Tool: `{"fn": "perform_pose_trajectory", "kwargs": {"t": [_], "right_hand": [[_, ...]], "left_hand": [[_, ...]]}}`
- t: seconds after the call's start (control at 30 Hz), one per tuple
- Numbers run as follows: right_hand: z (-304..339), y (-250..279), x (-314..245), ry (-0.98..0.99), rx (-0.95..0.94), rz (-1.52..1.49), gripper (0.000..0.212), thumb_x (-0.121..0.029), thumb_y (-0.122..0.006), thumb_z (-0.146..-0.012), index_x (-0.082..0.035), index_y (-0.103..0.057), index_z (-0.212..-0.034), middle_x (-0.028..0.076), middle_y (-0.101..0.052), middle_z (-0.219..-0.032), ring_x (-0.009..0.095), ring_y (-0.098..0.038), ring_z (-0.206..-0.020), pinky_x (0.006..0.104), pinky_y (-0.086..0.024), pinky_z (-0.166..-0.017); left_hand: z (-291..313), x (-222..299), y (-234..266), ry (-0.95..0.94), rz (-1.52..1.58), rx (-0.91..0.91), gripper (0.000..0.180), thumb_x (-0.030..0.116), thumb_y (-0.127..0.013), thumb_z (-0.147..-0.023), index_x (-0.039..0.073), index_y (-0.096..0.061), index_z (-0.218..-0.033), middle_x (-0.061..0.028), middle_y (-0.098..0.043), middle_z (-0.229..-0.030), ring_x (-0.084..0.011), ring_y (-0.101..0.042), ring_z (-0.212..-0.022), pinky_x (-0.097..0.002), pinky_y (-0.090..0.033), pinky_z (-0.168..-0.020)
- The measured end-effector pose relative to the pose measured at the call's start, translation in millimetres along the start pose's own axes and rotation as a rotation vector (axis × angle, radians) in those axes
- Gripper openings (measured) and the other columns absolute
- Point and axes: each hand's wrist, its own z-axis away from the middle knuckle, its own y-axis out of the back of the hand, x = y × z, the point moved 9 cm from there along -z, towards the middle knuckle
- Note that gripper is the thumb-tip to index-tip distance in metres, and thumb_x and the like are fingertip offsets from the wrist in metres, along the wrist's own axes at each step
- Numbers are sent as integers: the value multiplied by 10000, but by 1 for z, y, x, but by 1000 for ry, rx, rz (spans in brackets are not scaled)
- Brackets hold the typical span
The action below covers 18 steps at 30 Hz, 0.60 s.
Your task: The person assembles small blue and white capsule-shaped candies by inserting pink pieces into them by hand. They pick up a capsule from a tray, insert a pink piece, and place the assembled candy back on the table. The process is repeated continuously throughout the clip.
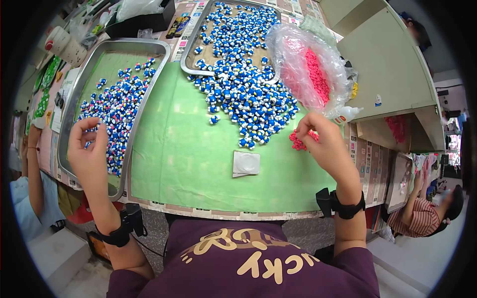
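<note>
My left hand is over the left metal tray, its thumb and fingers curled together. What they hold, if anything, is too small to make out. Below it in that tray lie many small blue-and-white figures with pink bits. My right hand has its fingertips pinched at a little heap of pink pieces on the green mat; whatever is between them is hidden. A large pile of blue-and-white figures with yellow bits spills from the far tray onto the mat.
An open plastic bag of pink pieces stands at the far right, beside a white bottle. A small white square pad lies on the mat near me. A pale cabinet borders the right side. Other people sit at both sides.
</note>
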Motion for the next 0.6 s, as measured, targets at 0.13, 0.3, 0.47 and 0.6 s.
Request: {"fn": "perform_pose_trajectory", "kwargs": {"t": [0.13, 0.3, 0.47, 0.6], "right_hand": [[-4, -12, 2, -41, -31, 77, 110, 69, -564, -773, 2, -476, -781, 139, -556, -727, 295, -569, -663, 375, -463, -620], [-7, -21, 1, 81, -9, 247, 89, 49, -561, -747, -10, -493, -746, 140, -570, -701, 349, -563, -664, 419, -445, -609], [4, -26, -9, 88, -63, 161, 83, 47, -573, -752, -10, -513, -757, 139, -570, -673, 337, -581, -663, 418, -452, -615], [9, -10, 8, -50, 16, -43, 92, 57, -576, -753, -12, -521, -780, 141, -579, -701, 331, -586, -681, 413, -458, -633]], "left_hand": [[0, 42, -15, -86, -99, 40, 199, 64, -674, -873, -1, -614, -1051, -23, -606, -1013, -55, -535, -727, -196, -462, -633], [33, 93, -121, -236, 28, -517, 208, 63, -706, -810, 38, -636, -1004, -36, -607, -958, -129, -579, -734, -260, -481, -606], [59, 92, -187, -401, -188, -693, 165, 48, -701, -783, 12, -613, -918, -109, -586, -877, -243, -618, -746, -347, -490, -653], [64, 90, -194, -417, -194, -719, 159, 31, -700, -760, 5, -591, -873, -117, -576, -846, -275, -613, -742, -379, -485, -669]]}}
